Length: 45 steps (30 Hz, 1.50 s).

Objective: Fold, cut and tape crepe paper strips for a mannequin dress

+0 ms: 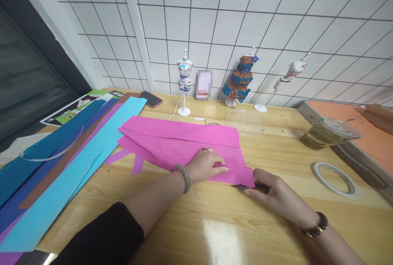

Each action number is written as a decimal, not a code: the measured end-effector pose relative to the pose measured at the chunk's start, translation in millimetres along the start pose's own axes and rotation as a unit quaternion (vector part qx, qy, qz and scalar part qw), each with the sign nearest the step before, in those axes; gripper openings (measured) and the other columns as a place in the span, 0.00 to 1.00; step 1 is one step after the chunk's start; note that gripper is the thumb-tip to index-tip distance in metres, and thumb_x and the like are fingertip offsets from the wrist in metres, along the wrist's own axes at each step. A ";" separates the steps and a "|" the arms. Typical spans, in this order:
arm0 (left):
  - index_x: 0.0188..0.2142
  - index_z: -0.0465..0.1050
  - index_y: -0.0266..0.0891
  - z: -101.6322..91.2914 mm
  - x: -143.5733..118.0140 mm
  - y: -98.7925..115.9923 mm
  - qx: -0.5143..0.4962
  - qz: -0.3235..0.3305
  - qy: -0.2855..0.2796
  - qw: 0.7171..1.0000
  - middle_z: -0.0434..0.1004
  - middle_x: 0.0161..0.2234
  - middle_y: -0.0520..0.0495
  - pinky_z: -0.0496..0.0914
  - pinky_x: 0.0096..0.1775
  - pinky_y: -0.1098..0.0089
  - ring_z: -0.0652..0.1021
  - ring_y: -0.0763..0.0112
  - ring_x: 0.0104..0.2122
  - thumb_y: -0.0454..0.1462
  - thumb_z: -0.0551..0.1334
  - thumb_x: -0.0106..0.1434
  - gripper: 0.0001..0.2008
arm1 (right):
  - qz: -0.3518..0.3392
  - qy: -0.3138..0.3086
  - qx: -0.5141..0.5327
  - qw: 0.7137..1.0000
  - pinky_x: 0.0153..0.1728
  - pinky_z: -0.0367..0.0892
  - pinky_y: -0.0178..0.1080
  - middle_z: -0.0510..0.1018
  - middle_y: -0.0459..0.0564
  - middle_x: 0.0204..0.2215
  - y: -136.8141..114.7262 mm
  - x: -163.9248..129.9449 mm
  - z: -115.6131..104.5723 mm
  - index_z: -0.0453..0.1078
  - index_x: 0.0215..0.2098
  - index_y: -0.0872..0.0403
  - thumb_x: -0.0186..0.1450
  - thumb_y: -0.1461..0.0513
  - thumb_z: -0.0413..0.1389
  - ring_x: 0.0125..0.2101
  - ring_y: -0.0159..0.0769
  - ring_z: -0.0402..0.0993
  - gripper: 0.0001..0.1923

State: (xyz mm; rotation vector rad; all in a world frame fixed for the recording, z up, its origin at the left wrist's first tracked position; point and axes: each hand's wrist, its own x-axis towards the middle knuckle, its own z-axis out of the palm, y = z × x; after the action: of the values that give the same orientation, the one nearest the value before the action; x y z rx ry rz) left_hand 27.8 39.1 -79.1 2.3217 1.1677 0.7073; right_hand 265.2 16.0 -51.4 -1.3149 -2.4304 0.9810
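Observation:
A large sheet of bright pink crepe paper [184, 132] lies on the wooden table, folded in layers. My left hand [204, 166], with a green bangle at the wrist, rests on its front part, thumb and fingers closed on a folded edge. At the sheet's right front corner my right hand [274, 191] is closed round black scissors [260, 187]. One dark blade runs along beneath the paper's front edge; most of the handle is hidden by my fingers. Two purple paper strips [138, 164] stick out at the left of the sheet.
Long coloured paper sheets [92, 146] are stacked at left, near a phone [151, 99]. Small dress forms [184, 77] stand along the tiled wall, one wearing a brown and blue paper dress [241, 79]. A tape roll [334, 180] and a lidded cup [325, 134] are at right.

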 end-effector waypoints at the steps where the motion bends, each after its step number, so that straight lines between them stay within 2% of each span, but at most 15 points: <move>1: 0.27 0.72 0.38 -0.1 -0.2 0.1 0.000 0.001 0.002 1.000 0.75 0.25 0.54 0.60 0.37 0.72 0.70 0.74 0.29 0.43 0.60 0.60 0.11 | 0.000 -0.001 0.002 1.000 0.29 0.64 0.34 0.74 0.48 0.32 -0.3 0.9 1.4 0.70 0.37 0.50 0.62 0.52 0.52 0.31 0.33 0.69 0.13; 7: 0.27 0.72 0.38 1.1 -0.6 -1.3 0.004 0.004 0.008 1.000 0.75 0.26 0.54 0.60 0.37 0.72 0.70 0.74 0.29 0.44 0.59 0.60 0.12 | 0.003 0.010 -0.018 1.000 0.28 0.63 0.34 0.72 0.47 0.28 2.6 1.5 3.8 0.68 0.32 0.52 0.61 0.52 0.52 0.28 0.33 0.67 0.12; 13: 0.27 0.72 0.39 -0.6 -0.1 0.2 -0.004 -0.005 -0.005 1.000 0.74 0.25 0.53 0.60 0.37 0.72 0.70 0.73 0.29 0.44 0.59 0.60 0.12 | -0.008 -0.004 0.031 0.999 0.35 0.66 0.36 0.75 0.50 0.35 9.4 -0.5 3.5 0.69 0.38 0.50 0.62 0.52 0.52 0.35 0.35 0.70 0.13; 20: 0.28 0.73 0.39 -0.6 0.1 0.8 -0.010 -0.013 -0.005 1.000 0.76 0.27 0.53 0.60 0.39 0.71 0.71 0.72 0.31 0.43 0.61 0.59 0.10 | -0.008 0.009 0.010 1.000 0.32 0.65 0.35 0.73 0.48 0.30 12.9 -0.9 7.3 0.68 0.34 0.51 0.62 0.52 0.52 0.31 0.34 0.69 0.12; 41: 0.29 0.73 0.39 -0.6 -0.5 -1.1 -0.010 -0.008 -0.012 1.000 0.76 0.27 0.53 0.60 0.39 0.71 0.71 0.72 0.32 0.43 0.59 0.60 0.10 | -0.008 0.014 0.001 1.000 0.31 0.64 0.36 0.73 0.49 0.30 6.0 -1.5 4.6 0.68 0.35 0.51 0.62 0.51 0.51 0.31 0.34 0.68 0.13; 45: 0.30 0.73 0.39 0.0 -0.7 -1.4 -0.010 -0.008 -0.007 1.000 0.76 0.28 0.53 0.60 0.40 0.71 0.71 0.72 0.32 0.43 0.60 0.60 0.10 | -0.008 0.018 -0.016 1.000 0.29 0.63 0.36 0.72 0.47 0.27 7.2 -1.2 5.2 0.67 0.32 0.52 0.62 0.51 0.51 0.28 0.33 0.67 0.13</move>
State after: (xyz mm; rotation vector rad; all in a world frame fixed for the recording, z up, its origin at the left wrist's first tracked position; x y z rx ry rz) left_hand 26.6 39.3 -80.0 2.2944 1.1657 0.6924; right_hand 268.3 15.4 -59.8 -1.3100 -2.4360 0.9090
